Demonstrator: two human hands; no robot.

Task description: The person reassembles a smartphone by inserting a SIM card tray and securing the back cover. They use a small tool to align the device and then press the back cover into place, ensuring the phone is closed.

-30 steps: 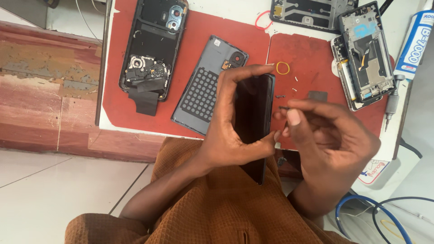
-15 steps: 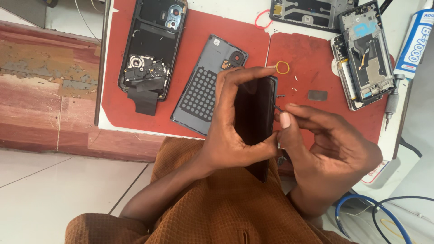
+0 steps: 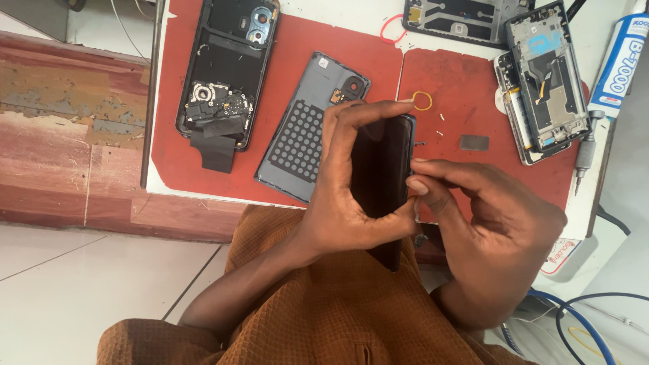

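The left hand (image 3: 345, 196) grips a dark phone (image 3: 382, 182) upright over the lap; the right hand (image 3: 487, 223) pinches narrowly at its right edge. Beyond the fingers, a grey back cover (image 3: 304, 128) and opened phones lie unassembled.

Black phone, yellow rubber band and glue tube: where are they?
Black phone (image 3: 382, 182), head view, middle of its dark face.
Yellow rubber band (image 3: 422, 101), head view, on its ring.
Glue tube (image 3: 618, 64), head view, middle of its body.
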